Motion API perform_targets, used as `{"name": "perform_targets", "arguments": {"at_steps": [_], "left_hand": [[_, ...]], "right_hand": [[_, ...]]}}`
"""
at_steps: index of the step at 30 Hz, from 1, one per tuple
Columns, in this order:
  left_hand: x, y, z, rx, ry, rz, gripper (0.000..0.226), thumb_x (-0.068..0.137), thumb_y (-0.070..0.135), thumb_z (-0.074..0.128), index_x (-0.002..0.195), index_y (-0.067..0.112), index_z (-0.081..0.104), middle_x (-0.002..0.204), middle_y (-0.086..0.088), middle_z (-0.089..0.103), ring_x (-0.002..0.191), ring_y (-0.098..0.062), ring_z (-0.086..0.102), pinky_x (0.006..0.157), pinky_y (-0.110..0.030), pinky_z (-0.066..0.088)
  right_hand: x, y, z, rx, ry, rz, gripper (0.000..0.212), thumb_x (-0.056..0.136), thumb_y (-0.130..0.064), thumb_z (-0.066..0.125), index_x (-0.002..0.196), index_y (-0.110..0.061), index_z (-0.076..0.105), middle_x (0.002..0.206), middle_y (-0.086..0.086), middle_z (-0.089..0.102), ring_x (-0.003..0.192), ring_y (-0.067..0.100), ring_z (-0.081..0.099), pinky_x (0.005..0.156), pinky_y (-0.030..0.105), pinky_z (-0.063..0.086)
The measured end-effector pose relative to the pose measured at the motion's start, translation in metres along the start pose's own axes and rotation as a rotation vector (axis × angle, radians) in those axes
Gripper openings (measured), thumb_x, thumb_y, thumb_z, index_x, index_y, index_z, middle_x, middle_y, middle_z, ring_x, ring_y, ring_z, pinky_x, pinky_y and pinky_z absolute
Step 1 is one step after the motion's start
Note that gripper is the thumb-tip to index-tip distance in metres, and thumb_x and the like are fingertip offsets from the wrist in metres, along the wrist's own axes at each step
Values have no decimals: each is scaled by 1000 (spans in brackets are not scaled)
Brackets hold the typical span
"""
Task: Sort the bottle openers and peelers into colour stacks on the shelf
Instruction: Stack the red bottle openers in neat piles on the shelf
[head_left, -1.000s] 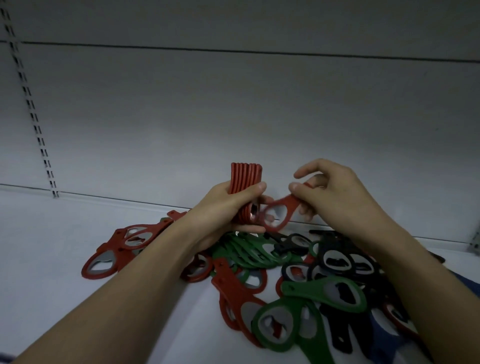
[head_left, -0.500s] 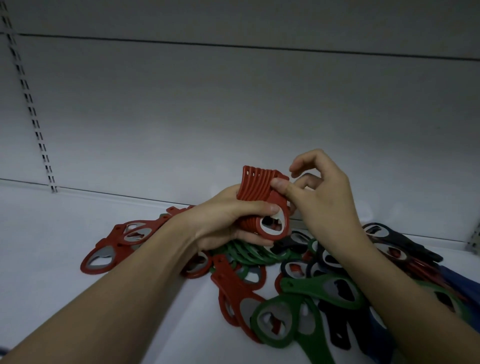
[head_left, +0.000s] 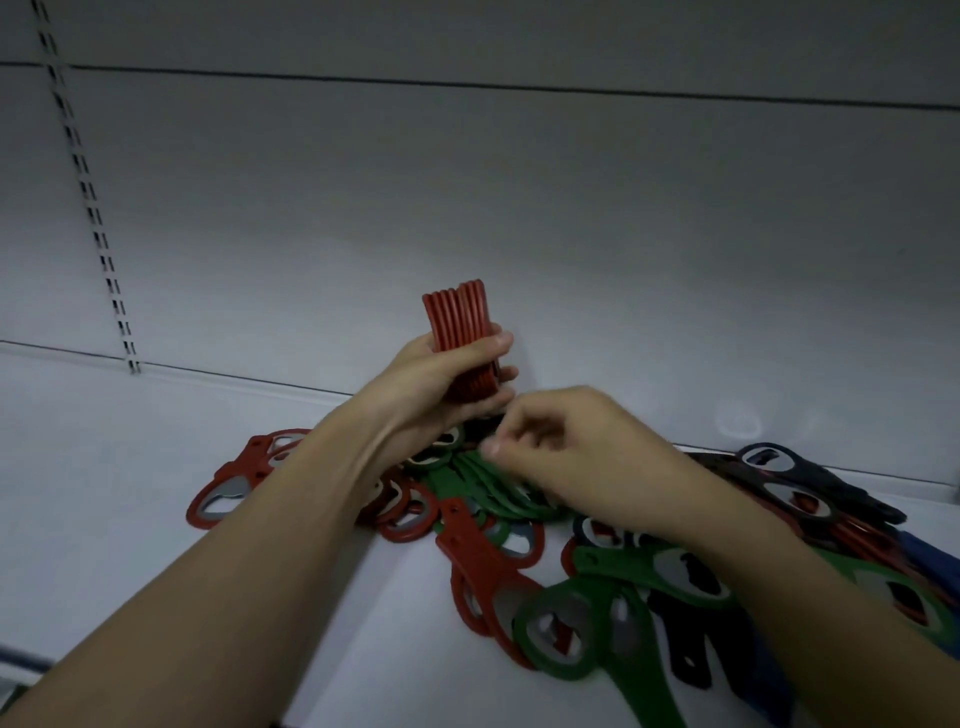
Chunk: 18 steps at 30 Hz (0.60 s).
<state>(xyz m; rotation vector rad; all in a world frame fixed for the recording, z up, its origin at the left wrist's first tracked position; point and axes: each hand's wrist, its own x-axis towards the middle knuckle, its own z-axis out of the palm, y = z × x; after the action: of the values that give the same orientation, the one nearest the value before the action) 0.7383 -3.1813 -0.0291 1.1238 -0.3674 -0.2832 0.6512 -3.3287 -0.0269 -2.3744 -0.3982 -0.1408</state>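
At centre frame, the left hand (head_left: 441, 379) grips an upright bundle of red plastic bottle openers (head_left: 460, 332), thumb across the front, handle ends pointing up. Just below and right of it, the right hand (head_left: 566, 457) is blurred, fingers loosely curled over the heap; whether it pinches anything cannot be told. Directly beneath its fingertips lies a fanned row of green plastic openers (head_left: 493, 491), long axes running toward lower right. More red openers lie at left (head_left: 228, 493) and in the foreground (head_left: 478, 571), nearer the right hand than the occupied left. Dark openers (head_left: 810, 483) trail off at right. No containers appear; everything rests on the white shelf (head_left: 104, 467), still largely unsorted.
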Motion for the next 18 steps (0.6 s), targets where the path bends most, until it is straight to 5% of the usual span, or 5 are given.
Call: {"name": "perform_targets", "arguments": {"at_steps": [3, 8, 18], "left_hand": [[1, 0, -2, -21, 29, 38, 34, 86, 7, 70, 117, 7, 57, 116, -14, 65, 98, -27, 71, 71, -32, 60], [1, 0, -5, 13, 122, 70, 38, 86, 8, 73, 120, 7, 57, 116, -14, 66, 96, -28, 72, 66, -31, 59], [7, -4, -10, 50, 143, 41, 29, 86, 7, 72, 114, 6, 61, 113, -14, 64, 98, -28, 69, 70, -33, 60]], "right_hand": [[-6, -13, 15, -138, -167, -42, 18, 87, -47, 67, 88, -29, 65, 76, -7, 67, 60, -2, 59, 57, 17, 46], [-9, -22, 27, -418, -109, -124, 28, 79, -55, 70, 88, -33, 55, 75, -11, 61, 70, 4, 58, 66, 25, 51], [-3, -15, 24, -77, 9, 39, 14, 86, -36, 71, 95, -26, 68, 76, -6, 70, 64, 3, 67, 59, 16, 55]]}}
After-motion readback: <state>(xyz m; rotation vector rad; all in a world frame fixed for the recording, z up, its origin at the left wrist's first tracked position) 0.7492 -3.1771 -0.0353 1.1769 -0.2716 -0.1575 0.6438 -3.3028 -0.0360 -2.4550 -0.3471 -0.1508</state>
